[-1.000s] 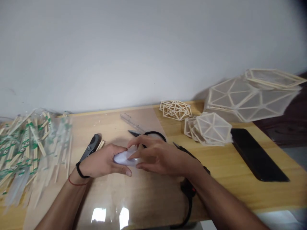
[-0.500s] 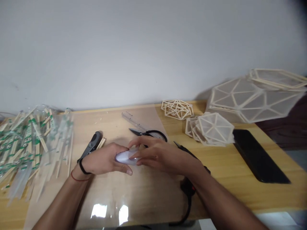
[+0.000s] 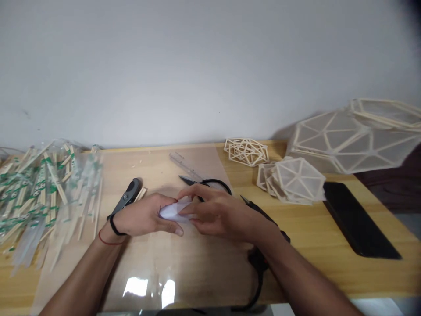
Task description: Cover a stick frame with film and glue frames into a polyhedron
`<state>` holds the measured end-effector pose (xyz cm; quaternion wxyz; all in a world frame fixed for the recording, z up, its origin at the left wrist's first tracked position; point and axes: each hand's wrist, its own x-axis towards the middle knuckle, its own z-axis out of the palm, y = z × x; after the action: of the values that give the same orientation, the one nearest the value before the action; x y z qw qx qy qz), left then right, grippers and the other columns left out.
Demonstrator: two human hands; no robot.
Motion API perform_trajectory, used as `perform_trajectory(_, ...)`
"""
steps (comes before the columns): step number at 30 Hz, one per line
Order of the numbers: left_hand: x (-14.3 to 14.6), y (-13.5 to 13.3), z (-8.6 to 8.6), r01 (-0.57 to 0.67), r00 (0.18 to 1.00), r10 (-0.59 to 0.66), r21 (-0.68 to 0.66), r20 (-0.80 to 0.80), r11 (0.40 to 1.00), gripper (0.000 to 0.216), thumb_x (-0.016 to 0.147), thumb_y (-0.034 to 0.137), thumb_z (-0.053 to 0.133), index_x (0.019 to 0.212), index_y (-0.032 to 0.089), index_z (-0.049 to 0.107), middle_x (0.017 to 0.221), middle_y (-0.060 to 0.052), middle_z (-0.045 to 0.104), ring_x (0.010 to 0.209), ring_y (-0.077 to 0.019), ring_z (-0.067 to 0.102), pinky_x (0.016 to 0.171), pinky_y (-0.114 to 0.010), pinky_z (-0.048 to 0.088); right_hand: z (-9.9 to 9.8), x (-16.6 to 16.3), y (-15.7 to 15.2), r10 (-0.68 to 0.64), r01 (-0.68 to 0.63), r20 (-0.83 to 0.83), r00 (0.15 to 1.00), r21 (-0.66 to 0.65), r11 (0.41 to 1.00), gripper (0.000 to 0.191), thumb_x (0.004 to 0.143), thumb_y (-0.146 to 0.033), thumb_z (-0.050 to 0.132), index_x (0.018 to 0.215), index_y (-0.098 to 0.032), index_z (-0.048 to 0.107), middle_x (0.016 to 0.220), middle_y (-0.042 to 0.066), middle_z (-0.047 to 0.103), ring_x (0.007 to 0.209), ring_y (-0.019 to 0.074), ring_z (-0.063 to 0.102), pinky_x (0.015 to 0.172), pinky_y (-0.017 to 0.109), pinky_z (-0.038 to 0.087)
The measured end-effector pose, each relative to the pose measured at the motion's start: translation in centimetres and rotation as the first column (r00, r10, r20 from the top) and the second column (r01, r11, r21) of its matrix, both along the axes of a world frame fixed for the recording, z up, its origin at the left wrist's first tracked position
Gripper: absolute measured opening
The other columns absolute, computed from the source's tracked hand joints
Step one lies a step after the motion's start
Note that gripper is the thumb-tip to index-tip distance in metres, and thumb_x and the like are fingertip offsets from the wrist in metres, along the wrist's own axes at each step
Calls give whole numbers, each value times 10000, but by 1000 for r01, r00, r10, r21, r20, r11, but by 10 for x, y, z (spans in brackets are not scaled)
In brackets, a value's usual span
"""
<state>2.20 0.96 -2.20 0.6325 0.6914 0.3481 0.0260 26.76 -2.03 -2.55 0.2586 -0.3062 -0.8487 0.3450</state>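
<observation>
Over the middle of a clear plastic sheet (image 3: 154, 267) on the wooden table (image 3: 329, 259), both my hands close round a small pale folded piece of paper or film (image 3: 171, 211). My left hand (image 3: 140, 218) grips it from the left, thumb underneath. From the right, my right hand (image 3: 215, 212) pinches it with fingers bent over its top. Black-handled scissors (image 3: 205, 183) lie just behind my right hand.
A heap of wrapped bamboo sticks (image 3: 36, 197) covers the left end. Grey cutters (image 3: 126, 197), a clear ruler (image 3: 186, 165), bare stick frames (image 3: 246, 151), covered hexagon frames (image 3: 292, 180), a large panelled shell (image 3: 355, 138), a black phone (image 3: 358, 219) and a black corded tool (image 3: 259, 259) are around.
My hands have stayed in place, working the pale piece; my right fingers curled further over it. The view shifted slightly.
</observation>
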Motion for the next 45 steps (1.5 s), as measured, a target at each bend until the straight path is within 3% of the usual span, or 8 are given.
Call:
perform_trajectory(8, 2, -3, 4, -24, 1000, 24, 20, -3, 1000, 316, 816, 438, 821, 897, 161, 692, 724, 50, 498, 642, -105, 394, 563, -221, 306, -4, 0, 0, -30, 35, -100, 995, 51, 998, 211, 983, -223, 688, 1153, -287, 797, 1273, 73, 695, 1024, 178, 705, 864, 315, 589)
perform_trajectory(18, 11, -9, 3, -131, 983, 164, 315, -80, 940, 230, 867, 405, 767, 932, 193, 708, 710, 67, 587, 623, -104, 465, 582, -216, 345, -7, -9, -1, -235, 209, -313, 920, -115, 971, 95, 927, -235, 762, 958, -278, 842, 1130, 55, 698, 988, 184, 700, 906, 360, 572)
perform_trajectory(23, 18, -16, -5, -192, 955, 283, 543, -90, 818, 232, 916, 411, 723, 856, 194, 666, 702, 39, 635, 621, -132, 560, 585, -246, 348, -10, -10, 2, -362, 300, -258, 896, -249, 921, 88, 896, -282, 780, 831, -260, 835, 1091, 53, 680, 1011, 205, 657, 912, 369, 535)
perform_trajectory(30, 29, -22, -13, -68, 912, 357, 781, -204, 620, 188, 952, 355, 679, 872, 195, 622, 682, -5, 672, 566, -194, 616, 536, -287, 290, -16, -12, 4, -433, 285, -238, 869, -475, 833, 107, 877, -286, 747, 810, -251, 822, 1100, 41, 657, 995, 196, 650, 895, 346, 501)
perform_trajectory(35, 35, -26, -16, 44, 900, 345, 843, -266, 536, 121, 985, 306, 630, 963, 187, 626, 776, -58, 757, 643, -250, 709, 536, -302, 303, -12, -19, -2, -483, 372, -213, 849, -408, 834, 164, 903, -237, 701, 780, -257, 807, 1009, 18, 669, 988, 191, 641, 917, 345, 468)
perform_trajectory(40, 36, -27, -19, 118, 884, 356, 880, -304, 460, 104, 987, 279, 609, 957, 181, 626, 662, -44, 733, 559, -246, 688, 503, -302, 254, -10, -21, -6, -513, 416, -192, 837, -387, 823, 160, 907, -217, 700, 802, -268, 811, 1016, 16, 680, 986, 190, 650, 929, 357, 474)
perform_trajectory(43, 35, -27, -17, 79, 894, 369, 898, -256, 432, 87, 978, 267, 614, 957, 184, 630, 654, -37, 724, 530, -232, 668, 498, -297, 253, -8, -20, -6, -514, 424, -188, 837, -369, 827, 142, 904, -220, 709, 807, -261, 803, 1025, 22, 687, 1000, 199, 654, 943, 375, 480)
perform_trajectory(45, 35, -27, -14, -4, 909, 371, 885, -192, 466, 88, 977, 280, 621, 961, 194, 631, 665, -20, 716, 531, -209, 656, 500, -283, 281, -7, -19, -6, -486, 410, -189, 854, -331, 850, 134, 913, -223, 703, 822, -252, 796, 1056, 31, 694, 1032, 210, 653, 957, 390, 484)
